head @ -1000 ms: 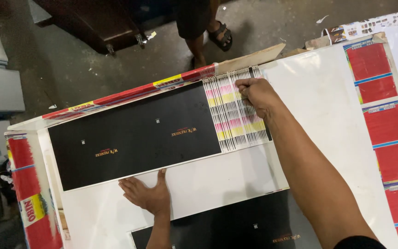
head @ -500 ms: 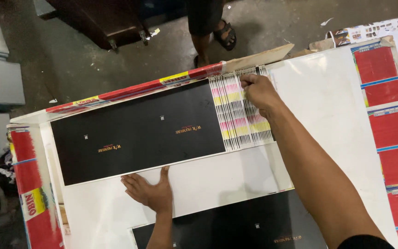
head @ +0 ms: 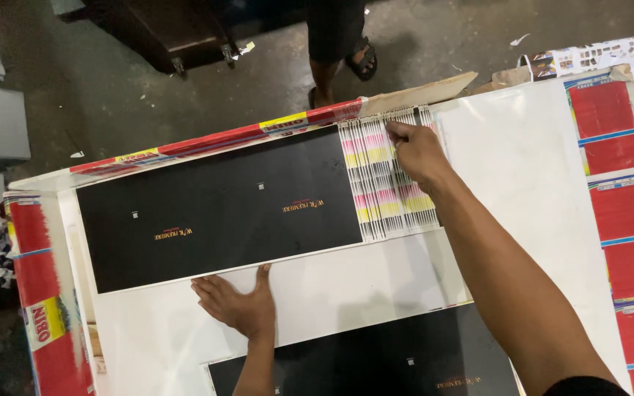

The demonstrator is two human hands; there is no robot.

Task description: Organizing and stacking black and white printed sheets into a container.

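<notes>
Desk (head: 522,169): covered by large white printed sheets, stacked; the top one spreads across nearly the whole view. Red printed sheets (head: 618,220) lie along its right edge, and more red-and-yellow ones (head: 38,293) hang at the left edge.

Black panel (head: 218,209): a long black rectangle printed on the top sheet, running from the left toward the middle, with small gold marks on it. A second black panel (head: 376,363) shows at the bottom edge, partly under my right arm.

Fanned stack (head: 387,183): narrow sheet edges with pink, yellow and white bands, spread like a deck just to the right of the upper black panel, touching its end.

My right hand (head: 420,150): arm reaching up from the lower right; fingers curled down onto the top of the fanned stack, fingertips pressing the edges near the far side of the desk. Whether anything is pinched between thumb and fingers, I cannot tell.

My left hand (head: 236,304): flat, fully open, fingers spread, palm down on the white sheet just below the upper black panel, thumb tip at its lower border. It grips nothing.

Floor (head: 111,88): dark concrete beyond the desk, with paper scraps. Another person's sandalled foot (head: 365,62) stands there, well apart from my hands.
</notes>
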